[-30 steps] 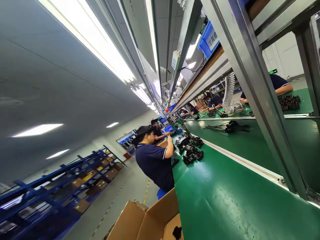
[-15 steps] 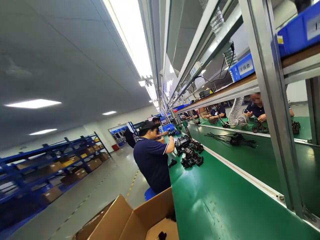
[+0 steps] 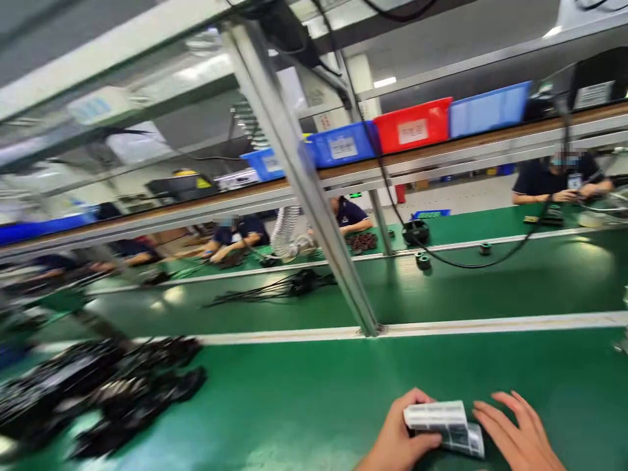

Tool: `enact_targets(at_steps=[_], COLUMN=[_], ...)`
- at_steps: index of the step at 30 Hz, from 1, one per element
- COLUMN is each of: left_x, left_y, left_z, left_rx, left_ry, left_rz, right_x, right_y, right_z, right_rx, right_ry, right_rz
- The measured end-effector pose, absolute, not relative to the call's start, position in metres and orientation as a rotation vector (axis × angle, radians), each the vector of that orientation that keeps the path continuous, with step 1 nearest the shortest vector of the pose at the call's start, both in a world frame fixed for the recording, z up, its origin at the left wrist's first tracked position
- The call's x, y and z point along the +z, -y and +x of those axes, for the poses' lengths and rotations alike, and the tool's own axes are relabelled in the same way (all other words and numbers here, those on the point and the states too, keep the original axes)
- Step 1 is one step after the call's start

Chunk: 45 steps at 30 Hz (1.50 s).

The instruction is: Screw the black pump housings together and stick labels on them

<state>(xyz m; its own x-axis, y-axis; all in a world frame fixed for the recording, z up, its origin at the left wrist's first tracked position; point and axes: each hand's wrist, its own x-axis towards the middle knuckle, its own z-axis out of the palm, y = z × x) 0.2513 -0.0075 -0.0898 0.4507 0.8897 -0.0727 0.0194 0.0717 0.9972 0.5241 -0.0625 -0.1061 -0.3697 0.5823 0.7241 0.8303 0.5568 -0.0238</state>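
A curled strip of white labels [image 3: 436, 416] is held in my left hand [image 3: 400, 435], its thumb in front and fingers behind. Its lower part bends away and looks greyish and glossy; the print cannot be read. Close to the strip's right end is my right hand [image 3: 523, 432], with fingers stretched and apart, holding nothing. Both hands are above the green work surface [image 3: 294, 392] near the lower edge of the view.
Black parts [image 3: 132, 392] lie heaped at the left, blurred. A metal post [image 3: 314, 196] rises from the bench, and black cables [image 3: 279, 288] lie behind it. The shelf above carries a red bin [image 3: 412, 125] and blue bins. Co-workers sit across the bench.
My view has swung right and down, away from the aisle and cardboard box to the bench in front. Both my hands and the label strip are now visible.
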Motion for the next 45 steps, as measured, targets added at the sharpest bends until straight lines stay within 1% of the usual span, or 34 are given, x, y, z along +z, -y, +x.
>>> enact_targets(at_steps=[2, 3, 6, 10, 15, 18, 20, 21, 25, 28, 31, 34, 37, 40, 42, 45], left_x=[-0.081, -0.078, -0.076, -0.077, -0.073, -0.076, -0.081, -0.083, -0.088, -0.084, -0.078, -0.076, -0.082, -0.087, -0.088, -0.085], left_y=[0.004, 0.004, 0.008, 0.012, 0.017, 0.022, 0.024, 0.024, 0.026, 0.026, 0.026, 0.029, 0.035, 0.035, 0.030, 0.022], left_z=[0.248, 0.247, 0.248, 0.253, 0.255, 0.256, 0.256, 0.256, 0.255, 0.257, 0.259, 0.259, 0.260, 0.262, 0.263, 0.260], left_rx=[0.758, 0.740, 0.709, 0.739, 0.761, 0.781, 0.812, 0.823, 0.830, 0.808, 0.828, 0.798, 0.759, 0.797, 0.833, 0.796], left_ry=[-0.908, -0.892, -0.823, -0.784, -0.704, -0.712, -0.754, -0.771, -0.775, -0.754, -0.750, -0.743, -0.743, -0.738, -0.739, -0.827], left_rz=[1.369, 1.372, 1.345, 1.330, 1.240, 1.219, 1.211, 1.210, 1.225, 1.224, 1.201, 1.223, 1.280, 1.223, 1.167, 1.151], right_x=[-0.101, -0.100, -0.102, -0.109, -0.109, -0.112, -0.113, -0.113, -0.098, -0.081, -0.070, -0.067, -0.070, -0.073, -0.074, -0.072], right_y=[0.069, 0.070, 0.073, 0.079, 0.083, 0.082, 0.081, 0.081, 0.079, 0.078, 0.077, 0.076, 0.077, 0.079, 0.080, 0.080], right_z=[0.522, 0.518, 0.512, 0.516, 0.505, 0.497, 0.497, 0.499, 0.507, 0.507, 0.505, 0.503, 0.502, 0.501, 0.500, 0.497], right_rx=[-0.607, -0.619, -0.536, -0.525, -0.634, -0.611, -0.477, -0.356, 0.255, 0.499, 0.645, 0.783, 0.816, 0.811, 0.849, 0.956], right_ry=[2.168, 2.175, 2.154, 2.125, 2.189, 2.260, 2.281, 2.294, 2.318, 2.303, 2.307, 2.254, 2.048, 1.842, 1.791, 1.765], right_rz=[-1.118, -1.150, -1.284, -1.392, -1.293, -1.235, -1.287, -1.328, -1.418, -1.455, -1.492, -1.437, -1.422, -1.398, -1.356, -1.318])
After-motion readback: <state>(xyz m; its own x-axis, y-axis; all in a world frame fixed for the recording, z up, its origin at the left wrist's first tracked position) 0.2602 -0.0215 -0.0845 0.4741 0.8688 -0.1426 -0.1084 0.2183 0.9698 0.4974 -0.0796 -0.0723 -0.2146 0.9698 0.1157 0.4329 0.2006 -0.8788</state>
